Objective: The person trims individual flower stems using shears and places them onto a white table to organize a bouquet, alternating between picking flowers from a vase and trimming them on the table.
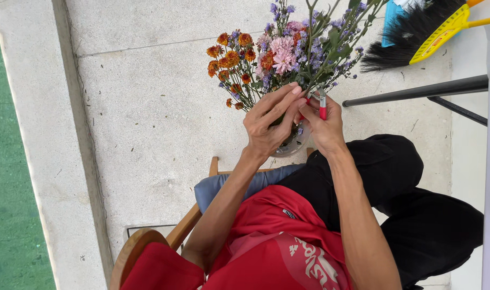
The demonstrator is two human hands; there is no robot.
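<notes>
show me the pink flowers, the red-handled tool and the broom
pink flowers (281,53), head view, on the large pink bloom
red-handled tool (323,111), head view, on the red handle by the right hand
broom (411,29), head view, on the black bristles

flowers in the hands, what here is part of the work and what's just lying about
In use:
- left hand on the stems
- right hand gripping a red-handled tool
- flowers: orange, pink, purple
- clear vase beneath the hands

Lying about:
- broom, black bristles, yellow head
- black bar
- wooden chair with blue cushion
- concrete floor
</notes>
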